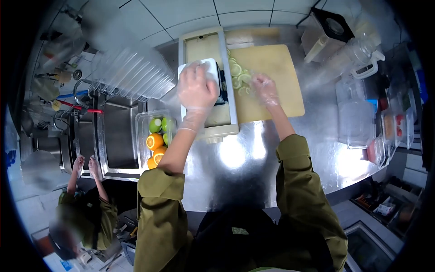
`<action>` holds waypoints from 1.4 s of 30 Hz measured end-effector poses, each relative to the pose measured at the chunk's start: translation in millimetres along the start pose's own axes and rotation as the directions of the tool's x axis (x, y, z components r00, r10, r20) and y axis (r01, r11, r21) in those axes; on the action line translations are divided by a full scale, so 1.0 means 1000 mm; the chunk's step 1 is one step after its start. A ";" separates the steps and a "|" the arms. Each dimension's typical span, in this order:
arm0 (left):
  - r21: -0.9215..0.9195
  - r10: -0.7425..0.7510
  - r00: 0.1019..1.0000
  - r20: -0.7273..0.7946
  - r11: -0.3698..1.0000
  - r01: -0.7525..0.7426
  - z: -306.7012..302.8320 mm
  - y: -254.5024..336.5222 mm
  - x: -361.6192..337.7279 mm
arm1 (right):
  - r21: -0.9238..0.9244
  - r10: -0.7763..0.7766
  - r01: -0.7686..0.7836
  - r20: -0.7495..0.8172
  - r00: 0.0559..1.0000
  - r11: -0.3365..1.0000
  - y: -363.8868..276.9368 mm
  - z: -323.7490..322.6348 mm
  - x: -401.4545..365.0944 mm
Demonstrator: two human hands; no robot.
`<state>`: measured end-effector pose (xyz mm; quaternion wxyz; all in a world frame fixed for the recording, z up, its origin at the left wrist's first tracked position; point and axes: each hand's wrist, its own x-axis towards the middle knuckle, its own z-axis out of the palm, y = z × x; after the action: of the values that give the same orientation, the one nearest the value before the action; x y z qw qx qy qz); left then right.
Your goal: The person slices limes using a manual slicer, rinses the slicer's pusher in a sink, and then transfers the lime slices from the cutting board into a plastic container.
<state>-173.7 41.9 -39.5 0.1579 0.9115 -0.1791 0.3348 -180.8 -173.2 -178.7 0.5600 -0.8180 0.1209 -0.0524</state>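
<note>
My left hand [196,88], in a clear glove, presses down on the white pusher block [209,68] of a cream slicer machine [224,124] on the steel counter. My right hand [265,88], also gloved, rests fingers-down on the pile of green lime slices [239,75] lying on the tan cutting board [276,68] beside the slicer. Whether the right fingers pinch a slice I cannot tell.
A clear tub [141,124] left of the slicer holds halved oranges [155,141] and limes [155,124]. Stacked clear cups [131,75] lie near a sink [118,136]. Lidded containers [358,122] and a jug [353,56] stand right. Another person's hands [86,165] work at lower left.
</note>
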 end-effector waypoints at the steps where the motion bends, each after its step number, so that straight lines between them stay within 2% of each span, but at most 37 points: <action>1: 0.003 -0.011 1.000 0.011 1.000 0.011 0.000 0.000 0.000 | -0.183 -0.014 0.016 0.012 1.000 0.983 -0.002 -0.002 0.004; 4: -0.039 0.002 0.999 -0.043 0.999 -0.003 0.000 -0.001 0.004 | -0.167 -0.399 0.397 0.023 0.917 0.903 -0.003 -0.003 -0.009; 7: -0.090 -0.025 0.999 -0.035 0.996 0.021 -0.003 -0.002 0.003 | -0.148 -0.386 0.378 -0.029 0.922 0.914 -0.022 -0.005 -0.028; 10: -0.185 -0.092 0.996 -0.007 0.979 0.089 -0.007 -0.003 0.006 | -0.174 -0.383 0.384 0.040 0.923 0.907 -0.041 -0.020 -0.048; 13: -0.416 -0.422 0.874 0.239 0.769 0.485 -0.014 -0.015 0.033 | -0.244 -0.330 0.345 0.102 0.938 0.906 -0.042 -0.040 -0.067; 14: -0.425 -0.397 0.911 0.112 0.810 0.405 -0.020 -0.019 0.045 | -0.266 -0.290 0.310 0.113 0.950 0.913 -0.042 -0.046 -0.075; 16: -0.400 -0.325 0.935 -0.145 0.883 0.245 -0.035 -0.025 0.065 | -0.337 -0.345 0.362 0.110 0.932 0.869 -0.042 -0.057 -0.084; 17: -0.251 -0.232 0.964 -0.134 0.949 0.193 -0.038 -0.020 0.059 | -0.369 -0.372 0.387 0.115 0.921 0.845 -0.041 -0.062 -0.089; 18: -0.129 -0.099 0.992 -0.071 0.988 0.090 -0.018 -0.021 0.039 | -0.339 -0.422 0.432 0.107 0.900 0.836 -0.040 -0.066 -0.091; 19: -0.047 -0.052 0.892 0.448 0.996 0.082 0.004 -0.022 0.031 | -0.296 -0.478 0.487 0.108 0.872 0.822 -0.039 -0.066 -0.091; 20: 0.009 -0.131 0.970 0.206 0.991 0.132 0.007 -0.018 0.022 | -0.280 -0.486 0.498 0.118 0.866 0.820 -0.045 -0.068 -0.093; 21: -0.022 -0.210 0.923 0.321 0.973 0.229 0.004 -0.014 0.029 | -0.259 -0.497 0.514 0.135 0.857 0.818 -0.050 -0.071 -0.095; 22: -0.161 -0.300 0.920 0.252 0.924 0.346 -0.017 -0.007 0.034 | -0.244 -0.519 0.532 0.123 0.846 0.811 -0.048 -0.074 -0.095; 23: -0.198 -0.271 0.960 0.070 0.940 0.279 -0.012 -0.008 0.034 | -0.202 -0.505 0.525 0.141 0.851 0.827 -0.045 -0.076 -0.093; 24: -0.216 -0.225 0.968 -0.114 0.956 0.197 -0.004 -0.012 0.034 | -0.275 -0.449 0.470 0.139 0.883 0.839 -0.035 -0.078 -0.086; 25: -0.102 -0.190 0.975 0.111 0.974 0.201 -0.003 -0.010 0.029 | -0.283 -0.471 0.492 0.142 0.870 0.823 -0.041 -0.078 -0.088; 26: 0.001 -0.167 0.926 0.340 0.984 0.178 -0.002 -0.011 0.022 | -0.243 -0.460 0.481 0.140 0.877 0.842 -0.046 -0.070 -0.090; 28: -0.081 -0.161 0.946 0.282 0.978 0.191 -0.013 -0.011 0.016 | -0.185 -0.421 0.438 0.123 0.899 0.880 -0.049 -0.062 -0.092; 33: -0.158 -0.191 0.956 0.224 0.960 0.229 -0.009 -0.010 0.013 | -0.289 -0.375 0.405 0.154 0.914 0.867 -0.055 -0.026 -0.080; 34: -0.182 -0.199 0.957 0.212 0.954 0.239 -0.007 -0.010 0.011 | -0.298 -0.372 0.390 0.115 0.921 0.871 -0.066 -0.014 -0.083; 35: -0.196 -0.198 0.975 0.100 0.957 0.215 -0.004 -0.009 0.008 | -0.307 -0.370 0.375 0.075 0.926 0.875 -0.078 -0.001 -0.086; 36: -0.229 -0.201 0.973 0.112 0.948 0.222 -0.007 -0.011 0.009 | -0.316 -0.367 0.358 0.034 0.930 0.879 -0.089 0.013 -0.087; 37: -0.263 -0.204 0.971 0.127 0.937 0.231 -0.012 -0.009 0.011 | -0.241 -0.261 0.255 0.006 0.965 0.936 -0.097 0.027 -0.086; 38: -0.296 -0.207 0.968 0.143 0.924 0.241 -0.017 -0.009 0.011 | -0.369 -0.314 0.285 -0.018 0.949 0.885 -0.093 0.040 -0.082; 39: -0.289 -0.207 0.978 0.001 0.936 0.198 -0.013 -0.008 0.007 | -0.487 -0.370 0.308 -0.034 0.929 0.817 -0.086 0.055 -0.076; 40: -0.295 -0.215 0.975 0.055 0.929 0.222 -0.012 -0.008 0.008 | -0.598 -0.427 0.321 -0.039 0.903 0.734 -0.094 0.069 -0.079; 41: -0.274 -0.215 0.977 0.004 0.939 0.208 -0.011 -0.008 0.007 | -0.556 -0.448 0.332 -0.083 0.890 0.762 -0.100 0.077 -0.085; 42: -0.254 -0.213 0.976 -0.046 0.947 0.195 -0.007 -0.007 0.005 | -0.613 -0.511 0.340 -0.123 0.851 0.713 -0.092 0.084 -0.084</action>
<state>-170.5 50.0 -32.1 0.3108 0.8854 -0.1186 0.3246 -230.5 -44.2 -120.5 0.2380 -0.9358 0.0163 -0.2595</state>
